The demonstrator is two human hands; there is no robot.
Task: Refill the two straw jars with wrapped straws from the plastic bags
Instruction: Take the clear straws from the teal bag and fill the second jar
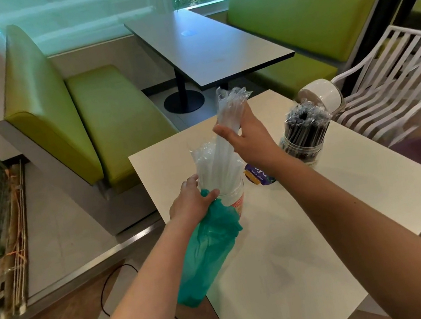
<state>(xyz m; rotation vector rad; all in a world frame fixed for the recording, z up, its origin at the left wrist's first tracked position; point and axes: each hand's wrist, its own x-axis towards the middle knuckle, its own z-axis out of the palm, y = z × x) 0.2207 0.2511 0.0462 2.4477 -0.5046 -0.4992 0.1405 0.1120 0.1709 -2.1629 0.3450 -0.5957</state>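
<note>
Café booth, white table (324, 224). Right hand (249, 139) grips clear straws (226, 129) over near jar (235, 199); left hand (192, 202) clutches green bag (209, 247). Loading step; next, seat them in.

A single head-worn wide-angle view looks forward and down from close above the white counter (308, 212) — both forearms reach in from the near edge, booth seating beyond.

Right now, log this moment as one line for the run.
left hand grips green bag | right hand holds clear wrapped straws over near jar | far jar full of black straws
</note>
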